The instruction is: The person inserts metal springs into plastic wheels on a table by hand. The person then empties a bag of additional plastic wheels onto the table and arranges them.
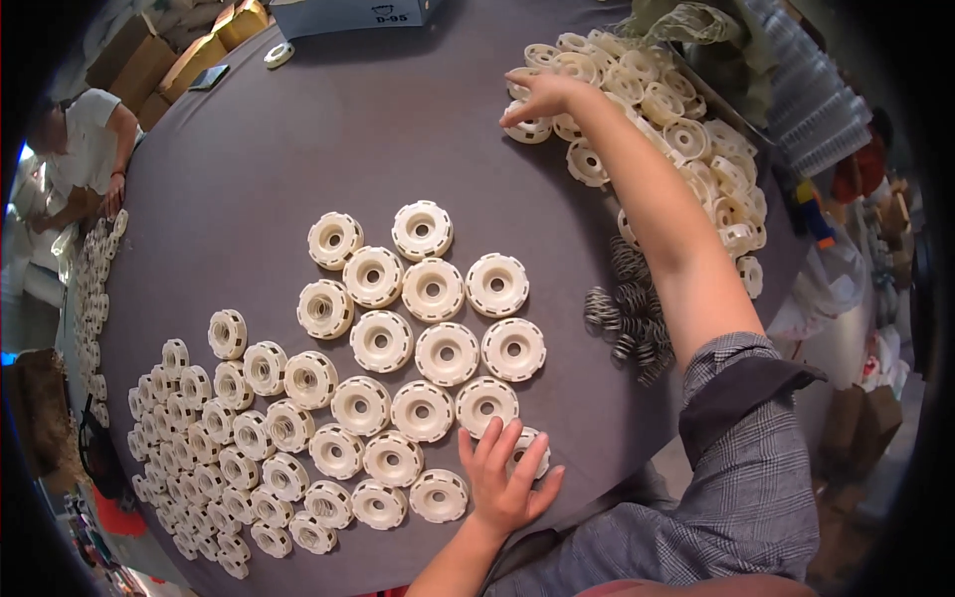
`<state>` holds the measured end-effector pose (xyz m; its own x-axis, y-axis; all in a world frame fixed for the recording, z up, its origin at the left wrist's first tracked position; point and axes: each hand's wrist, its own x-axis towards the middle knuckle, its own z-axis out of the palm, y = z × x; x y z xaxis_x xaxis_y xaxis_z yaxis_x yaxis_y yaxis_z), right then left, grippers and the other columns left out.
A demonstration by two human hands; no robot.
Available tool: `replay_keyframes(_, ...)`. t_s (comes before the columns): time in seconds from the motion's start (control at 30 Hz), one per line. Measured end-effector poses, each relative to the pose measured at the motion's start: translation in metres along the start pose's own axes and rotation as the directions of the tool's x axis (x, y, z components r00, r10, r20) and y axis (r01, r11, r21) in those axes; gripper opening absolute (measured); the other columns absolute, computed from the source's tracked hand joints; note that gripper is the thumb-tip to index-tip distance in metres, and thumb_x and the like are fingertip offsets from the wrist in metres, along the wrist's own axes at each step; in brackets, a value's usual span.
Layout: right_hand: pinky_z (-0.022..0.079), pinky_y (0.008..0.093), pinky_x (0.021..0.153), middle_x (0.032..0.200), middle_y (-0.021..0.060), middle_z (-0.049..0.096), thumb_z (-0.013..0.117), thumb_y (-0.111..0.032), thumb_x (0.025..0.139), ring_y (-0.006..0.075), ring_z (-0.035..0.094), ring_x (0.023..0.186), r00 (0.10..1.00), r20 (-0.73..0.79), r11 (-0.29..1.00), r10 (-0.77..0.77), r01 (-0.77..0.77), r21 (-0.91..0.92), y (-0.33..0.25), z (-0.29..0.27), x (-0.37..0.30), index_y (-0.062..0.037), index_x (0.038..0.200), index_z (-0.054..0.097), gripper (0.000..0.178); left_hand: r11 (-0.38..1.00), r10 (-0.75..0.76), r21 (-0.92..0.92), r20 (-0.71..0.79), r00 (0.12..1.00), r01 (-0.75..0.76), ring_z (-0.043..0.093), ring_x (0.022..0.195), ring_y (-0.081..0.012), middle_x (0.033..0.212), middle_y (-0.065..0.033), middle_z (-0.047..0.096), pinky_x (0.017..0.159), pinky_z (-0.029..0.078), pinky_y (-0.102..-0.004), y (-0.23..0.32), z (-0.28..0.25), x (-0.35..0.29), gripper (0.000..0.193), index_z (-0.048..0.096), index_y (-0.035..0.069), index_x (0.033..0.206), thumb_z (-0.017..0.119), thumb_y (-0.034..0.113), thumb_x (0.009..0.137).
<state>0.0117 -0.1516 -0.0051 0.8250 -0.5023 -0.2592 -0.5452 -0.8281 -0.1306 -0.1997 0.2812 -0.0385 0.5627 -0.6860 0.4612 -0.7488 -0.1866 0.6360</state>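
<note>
Stretched out to the far right, my right hand (545,97) has its thumb and fingers spread over cream plastic wheel-like parts at the edge of a heap (686,139). Its thumb touches one notched part (527,130); no firm grip shows. My left hand (500,481) lies near the table's front edge with fingers apart. It rests over a cream part (529,454), partly covered, and its fingertips reach the rim of another (486,403). Several parts, each with a central hole, lie in rows to its left and beyond. Coil springs (310,378) show inside some farther left.
Dark coil springs (632,308) lie in a pile beneath my right forearm. A blue box (348,18) stands at the far edge, near a lone part (280,55) and a phone (209,78). Across the table at left, another person (95,149) handles similar parts.
</note>
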Motion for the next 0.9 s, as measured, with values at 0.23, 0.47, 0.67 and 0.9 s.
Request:
replay_keyframes(0.23,0.036,0.0456,0.101,0.133,0.0141,0.044,0.075,-0.050,0.060,0.0342,0.038,0.126,0.962,0.024,0.960,-0.271,0.272,-0.071,-0.032,0.018,-0.089,-0.0303,0.140,0.037,0.091,0.999,0.034,0.019,-0.002,0.999,-0.034,0.041,0.124,-0.0307,0.128,-0.0131,0.049,0.109,0.016,-0.0525,0.004,0.003,0.004,0.039,0.063,0.011,0.111,0.068,0.026,0.075)
replay_keyframes(0.47,0.039,0.0415,0.101,0.130,0.0124,0.048,0.070,-0.022,0.069,0.0310,0.043,0.122,0.729,-0.051,0.730,-0.683,0.681,-0.044,-0.039,0.054,-0.162,-0.0233,0.137,0.042,0.074,0.996,0.088,0.025,0.006,0.996,-0.088,0.041,0.124,-0.0315,0.128,-0.0135,0.048,0.109,0.016,-0.0513,0.005,0.008,0.003,0.039,0.063,0.009,0.109,0.068,0.021,0.073)
replay_keyframes(0.67,0.040,0.0376,0.099,0.129,0.0159,0.048,0.069,-0.012,0.070,0.0316,0.048,0.118,0.818,-0.074,0.811,-0.571,0.576,0.101,-0.028,0.037,-0.196,-0.0173,0.132,0.047,0.066,0.993,0.117,0.006,-0.033,0.993,-0.117,0.044,0.122,-0.0311,0.126,-0.0130,0.050,0.109,0.019,-0.0511,0.006,0.007,0.001,0.038,0.063,0.009,0.109,0.069,0.017,0.072)
replay_keyframes(0.9,0.045,0.0334,0.089,0.114,0.0162,0.058,0.055,-0.021,0.083,0.0278,0.058,0.101,0.763,-0.445,0.735,-0.469,0.617,0.282,-0.034,0.041,-0.236,-0.0092,0.119,0.055,0.038,0.992,0.125,-0.021,-0.071,0.990,-0.126,0.045,0.121,-0.0307,0.124,-0.0127,0.051,0.108,0.021,-0.0500,0.001,0.006,0.002,0.040,0.062,0.009,0.110,0.068,0.014,0.071)
